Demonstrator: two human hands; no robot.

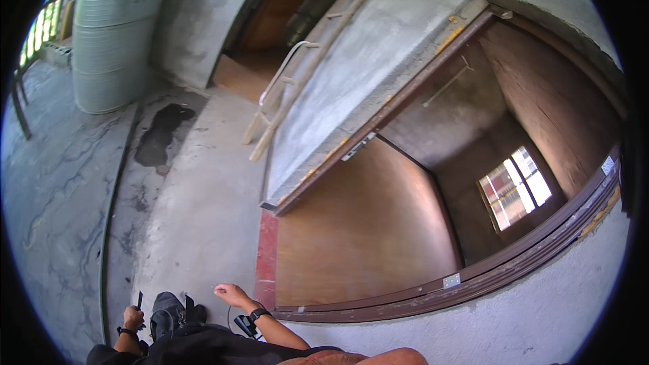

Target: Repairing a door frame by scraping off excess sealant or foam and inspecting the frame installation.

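Note:
At the lower left, my left hand [133, 318] is closed around a slim, dark, blade-like object [140, 299] that points upward; its exact kind is too small to tell. My right hand [231, 294] is held out in front of my body with its fingers curled together, near the red threshold [266, 257] of a doorway. Whatever sits between those fingertips, if anything, is too small to make out. A dark boxy device [245, 326] with a thin cable is beside my right wrist, which wears a black band [258, 313]. My shoe [166, 314] stands on the concrete between both hands.
To the right is a brown door frame [405, 105] with metal hinge plates [451, 281], opening onto a room with a barred window [515, 186]. A wooden ladder [291, 98] leans on the grey wall. A large ribbed tank [115, 40] stands far left, near a dark wet patch [162, 134].

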